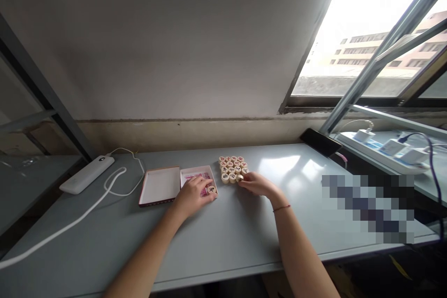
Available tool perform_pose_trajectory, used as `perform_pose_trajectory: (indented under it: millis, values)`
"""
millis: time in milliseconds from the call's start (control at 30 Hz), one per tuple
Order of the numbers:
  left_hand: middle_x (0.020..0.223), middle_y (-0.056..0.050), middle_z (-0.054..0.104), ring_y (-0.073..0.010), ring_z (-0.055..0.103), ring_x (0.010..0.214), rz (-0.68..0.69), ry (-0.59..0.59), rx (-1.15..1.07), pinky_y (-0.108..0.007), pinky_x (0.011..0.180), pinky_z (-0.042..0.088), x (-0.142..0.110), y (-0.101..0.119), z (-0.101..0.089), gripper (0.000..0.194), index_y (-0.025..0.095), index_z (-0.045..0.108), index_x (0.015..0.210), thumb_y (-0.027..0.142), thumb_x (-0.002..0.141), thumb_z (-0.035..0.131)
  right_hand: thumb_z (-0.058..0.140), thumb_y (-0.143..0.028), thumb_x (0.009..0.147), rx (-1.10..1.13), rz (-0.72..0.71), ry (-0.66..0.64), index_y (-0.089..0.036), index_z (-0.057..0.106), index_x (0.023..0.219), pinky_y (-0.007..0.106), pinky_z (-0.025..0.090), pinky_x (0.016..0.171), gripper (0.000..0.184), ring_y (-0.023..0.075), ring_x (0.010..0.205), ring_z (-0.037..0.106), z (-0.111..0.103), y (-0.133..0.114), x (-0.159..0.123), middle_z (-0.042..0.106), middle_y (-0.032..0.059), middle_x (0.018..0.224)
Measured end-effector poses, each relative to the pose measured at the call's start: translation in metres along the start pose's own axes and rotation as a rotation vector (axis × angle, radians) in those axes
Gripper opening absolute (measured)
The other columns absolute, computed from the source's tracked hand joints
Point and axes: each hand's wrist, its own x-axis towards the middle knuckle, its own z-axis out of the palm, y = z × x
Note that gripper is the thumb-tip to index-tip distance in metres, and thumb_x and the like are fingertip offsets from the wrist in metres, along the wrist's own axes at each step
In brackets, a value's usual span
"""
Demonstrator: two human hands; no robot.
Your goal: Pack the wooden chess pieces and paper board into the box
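Observation:
Several round, cream-coloured Chinese chess pieces (230,170) stand in tight rows on the grey desk, with red characters on those at the back and black ones nearer me. My right hand (257,184) pinches a chess piece (239,178) at the front right of this block. To the left, my left hand (193,193) reaches over the right half of an open, shallow box (213,173). Its thumb and index finger close around another chess piece (211,190) with a black character. Pink print shows on the box floor, partly covered by my fingers. The box's white lid half (161,185) lies to the left.
A white power bank (87,174) with a white cable (85,216) lies at the left. At the back right, a black phone (319,142) leans near a loaded power strip (384,151). Metal posts rise at both sides. A pixelated patch covers the right desk area.

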Motion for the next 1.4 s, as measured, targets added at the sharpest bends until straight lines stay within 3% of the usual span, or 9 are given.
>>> perform_pose_trajectory:
  millis: [267,467,633,833,1100,1400]
  values:
    - [0.098,-0.007,0.067,-0.0244,0.059,0.097,0.011,-0.003,0.025,-0.037,0.086,0.047,0.0,-0.003,0.002,0.028,0.022,0.066,0.106,0.037,0.084,0.057,0.055,-0.046,0.079,0.066,0.048,0.013,-0.016,0.052,0.062,0.021,0.03,0.042,0.035,0.0086,0.046,0.039,-0.002,-0.002,-0.001,0.043,-0.0029,0.051]
    - [0.095,-0.006,0.066,-0.0237,0.058,0.094,0.021,-0.018,0.064,-0.036,0.085,0.046,-0.002,-0.004,0.004,0.028,0.022,0.067,0.102,0.04,0.082,0.059,0.055,-0.049,0.078,0.019,0.049,-0.003,-0.016,0.05,0.058,0.02,0.029,0.043,0.039,0.0072,0.047,0.037,-0.006,-0.011,-0.011,0.043,-0.0028,0.052]
    - [0.094,-0.006,0.065,-0.0239,0.059,0.092,0.017,-0.043,0.096,-0.037,0.084,0.045,-0.003,-0.003,0.005,0.022,0.021,0.067,0.092,0.039,0.081,0.06,0.057,-0.043,0.076,0.024,-0.083,-0.173,-0.016,0.05,0.061,0.019,0.029,0.045,0.031,0.0073,0.051,0.039,0.002,-0.026,-0.016,0.047,-0.0019,0.057]
    - [0.084,-0.003,0.067,-0.0209,0.06,0.083,0.019,-0.048,0.042,-0.032,0.078,0.043,-0.003,0.0,0.004,0.02,0.021,0.064,0.087,0.039,0.08,0.061,0.056,-0.04,0.078,-0.009,-0.224,-0.27,-0.017,0.051,0.066,0.02,0.027,0.046,0.026,0.0071,0.052,0.036,0.02,-0.042,-0.017,0.046,-0.0043,0.058]
    - [0.085,-0.001,0.064,-0.0165,0.058,0.073,0.0,-0.072,-0.04,-0.029,0.071,0.044,-0.002,0.005,0.002,0.012,0.022,0.061,0.088,0.031,0.08,0.058,0.058,-0.038,0.079,-0.081,-0.344,-0.247,-0.017,0.06,0.08,0.02,0.024,0.047,0.021,0.0081,0.055,0.035,0.027,-0.048,-0.016,0.041,-0.0049,0.06]
    - [0.091,-0.002,0.063,-0.0146,0.059,0.077,-0.003,-0.012,-0.21,-0.026,0.072,0.048,0.0,0.005,0.005,0.009,0.021,0.06,0.089,0.025,0.084,0.053,0.063,-0.037,0.078,0.033,-0.407,-0.229,-0.019,0.054,0.098,0.02,0.027,0.05,0.028,0.0086,0.056,0.039,0.033,-0.047,-0.014,0.046,-0.0064,0.061]
